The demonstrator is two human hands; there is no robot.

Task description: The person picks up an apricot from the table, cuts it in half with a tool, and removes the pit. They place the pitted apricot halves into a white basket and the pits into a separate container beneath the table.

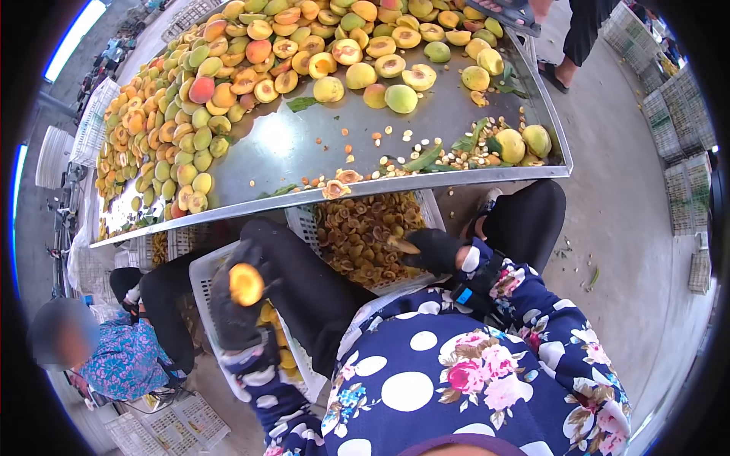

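Cut fruit half (pixel 246 284), orange face up, is in my gloved left hand (pixel 237 304), fingers closed on it, above a white crate (pixel 204 283) of yellow-orange pieces; my gloved right hand (pixel 437 251) is clamped on a slim brown object (pixel 403 245) (its kind I cannot tell), over a second crate (pixel 304 226) of brown, shrivelled pieces; beyond both stands a metal table (pixel 285 144) bearing whole and halved fruit (pixel 258 52), with loose pits (pixel 407 137) and leaves near its close edge; a person in a blue patterned top (pixel 125 363) sits at left.
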